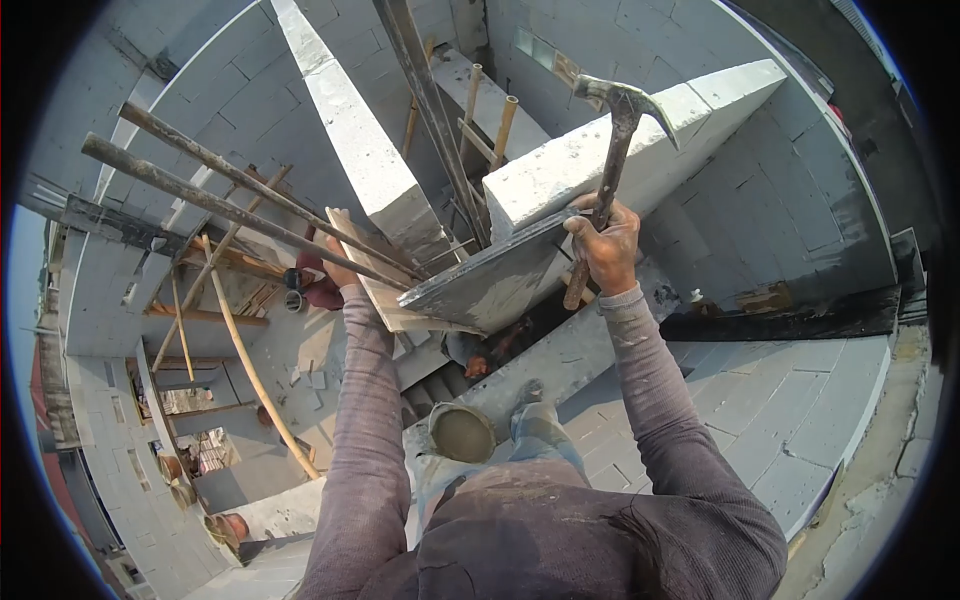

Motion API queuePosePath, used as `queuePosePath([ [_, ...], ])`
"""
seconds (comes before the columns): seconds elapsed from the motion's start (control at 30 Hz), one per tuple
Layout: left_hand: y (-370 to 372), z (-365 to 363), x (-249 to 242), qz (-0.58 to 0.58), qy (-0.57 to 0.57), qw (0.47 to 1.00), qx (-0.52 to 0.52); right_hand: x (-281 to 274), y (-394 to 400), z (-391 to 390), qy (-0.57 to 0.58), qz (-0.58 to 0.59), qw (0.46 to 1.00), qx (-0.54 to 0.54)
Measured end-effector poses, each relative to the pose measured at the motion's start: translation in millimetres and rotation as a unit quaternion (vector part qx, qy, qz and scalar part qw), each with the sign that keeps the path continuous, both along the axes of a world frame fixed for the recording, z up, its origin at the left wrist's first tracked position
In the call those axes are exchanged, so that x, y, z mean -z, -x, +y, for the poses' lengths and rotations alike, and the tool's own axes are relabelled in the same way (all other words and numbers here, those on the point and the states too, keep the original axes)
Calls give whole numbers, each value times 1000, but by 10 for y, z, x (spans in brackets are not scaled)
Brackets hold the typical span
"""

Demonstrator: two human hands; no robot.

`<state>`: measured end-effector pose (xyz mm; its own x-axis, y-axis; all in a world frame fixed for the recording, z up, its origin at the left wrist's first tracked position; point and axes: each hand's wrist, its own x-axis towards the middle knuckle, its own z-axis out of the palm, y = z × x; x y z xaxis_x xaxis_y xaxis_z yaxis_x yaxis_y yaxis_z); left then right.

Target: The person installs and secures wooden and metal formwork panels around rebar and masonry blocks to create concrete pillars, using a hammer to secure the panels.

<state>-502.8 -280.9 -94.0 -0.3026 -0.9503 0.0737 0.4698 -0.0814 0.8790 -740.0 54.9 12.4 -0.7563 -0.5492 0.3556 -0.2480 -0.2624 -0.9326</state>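
My right hand [608, 243] is closed around the handle of a claw hammer [622, 120], its head up and its handle end pointing down. The same hand is at the upper edge of a grey board [490, 275], beside the end of a white block wall [590, 165]. Further left, my left hand [340, 262] is at the edge of a pale wooden board [370, 275]; its fingers are mostly hidden behind the board. Two metal poles [230, 210] run across to the boards from the left.
Another block wall [350, 130] rises ahead, beside a dark upright beam [430, 110]. A bucket of grey mix [462, 432] stands by my legs. Below are stairs [432, 390], a person [466, 352] and bamboo poles [245, 350]. Another person [320, 288] is partly visible at left.
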Motion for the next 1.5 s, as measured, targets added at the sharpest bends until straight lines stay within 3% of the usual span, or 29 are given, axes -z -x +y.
queuePosePath([
  [0.03, -264, 170, -250, -136, -11, 990, -19, 88, 51, 0, -12, 7, 1000, 6],
  [0.07, -324, 546, -560, -80, 39, 989, -122, 93, 61, 7, -6, 7, 1000, 16],
  [0.1, -458, 960, -884, -113, 138, 963, -202, 91, 50, 8, -22, 14, 999, 19],
  [0.13, -521, 1434, -1295, -215, 295, 884, -294, 99, 54, 10, -36, 20, 999, 22],
  [0.2, -713, 2146, -1698, -275, 373, 862, -204, 100, 61, 10, -20, 13, 999, 30],
  [0.27, -774, 2433, -2071, -361, 590, 716, -99, 10, 3, 22, -4, -29, 1000, 4],
  [0.33, -228, 2359, -2466, -268, 652, 699, 116, 26, 3, 6, 17, -53, 998, 12],
  [0.4, 403, 2369, -2763, -327, 636, 670, 200, -8, -14, 27, 4, -43, 999, 20],
  [0.47, 911, 2219, -2576, -400, 678, 578, 214, -74, -35, 65, -9, -15, 998, 62],
  [0.5, 1096, 2172, -2498, -397, 682, 573, 220, -109, -48, 85, -26, -10, 997, 73],
  [0.57, 1365, 2129, -2391, -604, 644, 422, 208, -148, -42, 90, -41, -19, 995, 86],
  [0.6, 1423, 2162, -2370, -600, 651, 414, 213, -156, -53, 106, -37, -25, 994, 96],
  [0.67, 1529, 2206, -2335, -711, 554, 348, 258, -165, -67, 123, -35, -34, 995, 86],
  [0.7, 1554, 2148, -2210, -691, 559, 380, 258, -111, -62, 105, -14, -8, 996, 89],
  [0.73, 1560, 2136, -2169, -690, 565, 369, 261, -73, -59, 87, -8, -16, 995, 99],
  [0.8, 1542, 2108, -2114, -662, 573, 411, 253, -34, -64, 58, 15, -81, 994, 74],
  [0.87, 1550, 2071, -2036, -654, 594, 399, 246, -23, -77, 93, 22, -107, 991, 75],
  [0.97, 1589, 2041, -2080, -661, 600, 377, 249, -23, -72, 63, 10, -63, 996, 57],
  [1.03, 1590, 2063, -2111, -665, 584, 379, 271, -15, -107, 33, 35, -17, 994, 101],
  [1.17, 1610, 2029, -2092, -666, 581, 379, 275, -11, -94, 47, 16, -49, 995, 88],
  [1.23, 1611, 2002, -2123, -667, 582, 361, 294, 8, -74, 48, 32, 22, 993, 109],
  [1.33, 1642, 1960, -2139, -670, 572, 352, 316, 109, -35, -3, 36, -17, 996, 85],
  [1.4, 1705, 1928, -2178, -693, 564, 299, 335, 121, -69, -15, 35, 4, 998, 59],
  [1.5, 1789, 2032, -2385, -740, 531, 228, 344, -77, -198, 3, 37, -56, 995, 72],
])
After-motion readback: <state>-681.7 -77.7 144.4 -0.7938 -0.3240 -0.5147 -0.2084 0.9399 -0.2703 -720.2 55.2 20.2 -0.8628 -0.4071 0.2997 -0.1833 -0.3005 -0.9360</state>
